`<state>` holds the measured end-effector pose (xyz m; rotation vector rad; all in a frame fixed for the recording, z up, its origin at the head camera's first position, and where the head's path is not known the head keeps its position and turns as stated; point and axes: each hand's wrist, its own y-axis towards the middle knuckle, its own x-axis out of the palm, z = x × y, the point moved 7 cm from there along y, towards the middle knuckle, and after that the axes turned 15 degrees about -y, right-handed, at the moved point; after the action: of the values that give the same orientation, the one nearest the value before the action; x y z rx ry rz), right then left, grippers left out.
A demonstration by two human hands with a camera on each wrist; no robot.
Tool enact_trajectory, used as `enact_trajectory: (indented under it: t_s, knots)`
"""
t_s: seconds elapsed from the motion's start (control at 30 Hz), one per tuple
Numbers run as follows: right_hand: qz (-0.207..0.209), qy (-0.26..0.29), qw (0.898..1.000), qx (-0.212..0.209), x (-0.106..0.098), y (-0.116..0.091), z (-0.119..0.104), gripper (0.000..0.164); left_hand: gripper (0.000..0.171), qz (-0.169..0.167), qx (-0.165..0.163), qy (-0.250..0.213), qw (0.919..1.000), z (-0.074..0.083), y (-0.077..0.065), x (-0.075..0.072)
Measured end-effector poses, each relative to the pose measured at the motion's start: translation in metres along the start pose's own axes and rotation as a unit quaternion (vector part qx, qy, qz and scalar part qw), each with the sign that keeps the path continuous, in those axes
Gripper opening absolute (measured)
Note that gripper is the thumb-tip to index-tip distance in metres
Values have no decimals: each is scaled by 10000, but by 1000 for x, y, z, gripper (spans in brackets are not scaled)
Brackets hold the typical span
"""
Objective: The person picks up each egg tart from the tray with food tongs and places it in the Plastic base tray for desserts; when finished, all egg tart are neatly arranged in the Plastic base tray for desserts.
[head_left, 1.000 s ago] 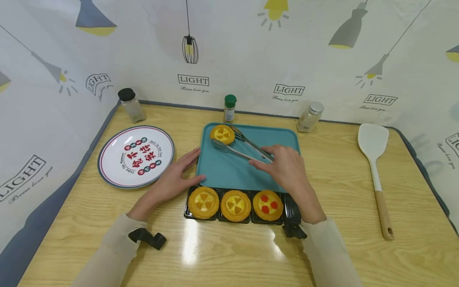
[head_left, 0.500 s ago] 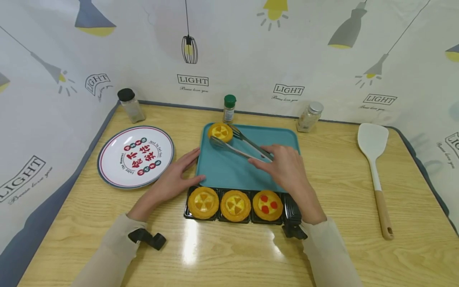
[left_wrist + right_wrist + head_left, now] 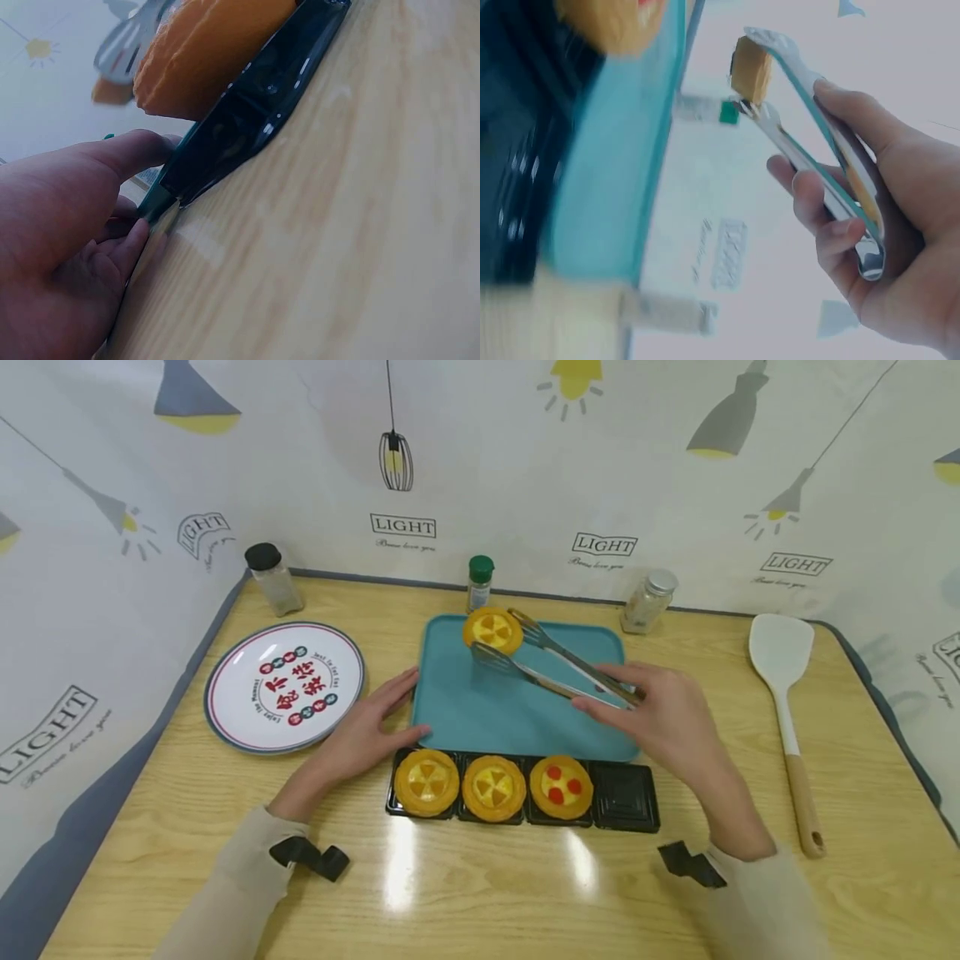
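In the head view, my right hand grips metal tongs with the thumb on one arm and fingers on the other. Between the tongs' tips is a yellow egg tart with orange wedges; the right wrist view shows this tart raised off the blue tray. My left hand holds the tray's left edge; in the left wrist view its thumb lies over the rim, with fingers lower at the side. A black plastic container with three tarts lies along the tray's near edge.
A white plate with red lettering stands left of the tray. Three spice jars, with black, green and silver lids, line the back by the printed cloth. A white spatula lies far right.
My right hand has moved right, carrying the tongs and the tart up and to the right from the tray's back left corner. The left hand stays in place.
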<state>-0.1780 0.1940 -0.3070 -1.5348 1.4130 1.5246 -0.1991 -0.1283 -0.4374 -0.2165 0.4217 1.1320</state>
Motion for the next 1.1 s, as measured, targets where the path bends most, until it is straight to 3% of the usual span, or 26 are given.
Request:
enact_trajectory:
  t_s: [0.13, 0.23, 0.37, 0.47, 0.6, 0.83, 1.1]
  knots:
    - [262, 57, 9996, 14, -31, -31, 21, 41, 84, -9, -18, -18, 10000, 0, 0, -1]
    - [246, 125, 9992, 299, -48, -60, 41, 42, 84, -14, -8, -51, 10000, 1, 0, -1]
    - [116, 61, 9975, 691, -64, -99, 64, 43, 84, -42, 11, -10, 10000, 2, 0, -1]
    - [141, -98, 9975, 690, -70, -124, 74, 45, 84, -46, -5, 46, 10000, 2, 0, -2]
    - [145, -285, 9973, 667, -70, -149, 83, 48, 85, -30, -16, 3, 10000, 2, 0, -3]
    - [-86, -427, 9929, 1111, -58, -183, 93, 46, 85, -9, 1, 39, 10000, 3, 0, -3]
    - [-334, -414, 9911, 1221, -45, -204, 92, 40, 84, 15, 12, 53, 10000, 2, 1, 0]
